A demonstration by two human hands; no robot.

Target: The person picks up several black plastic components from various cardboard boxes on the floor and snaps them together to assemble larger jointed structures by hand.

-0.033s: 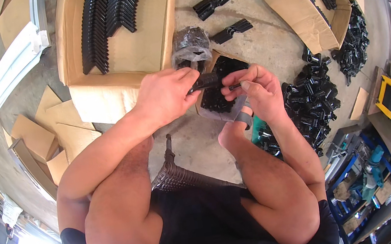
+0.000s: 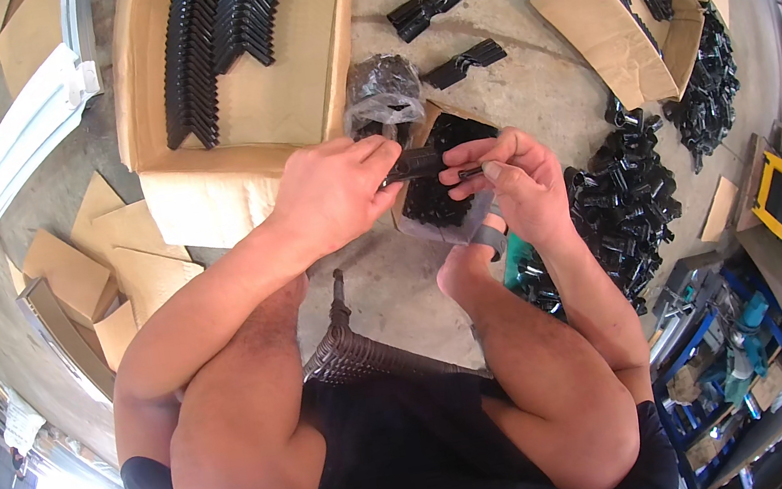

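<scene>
My left hand (image 2: 335,192) is closed around a black tubular metal bracket (image 2: 417,163), its free end pointing right. A small dark bolt-like piece (image 2: 469,173) is pinched between the thumb and fingers of my right hand (image 2: 525,182), just right of the bracket and apart from it. Beneath both hands stands a clear plastic-lined container (image 2: 455,231) full of small black pieces (image 2: 425,204). Behind my left hand is a clear plastic bag (image 2: 381,84) with contents I cannot make out.
A cardboard box (image 2: 250,149) at the far left holds rows of black angled brackets (image 2: 188,72). Two black brackets (image 2: 426,6) lie on the concrete floor. At right are a heap of black metal parts (image 2: 622,200) and an opened carton (image 2: 608,40). Cardboard pieces (image 2: 147,235) lie left.
</scene>
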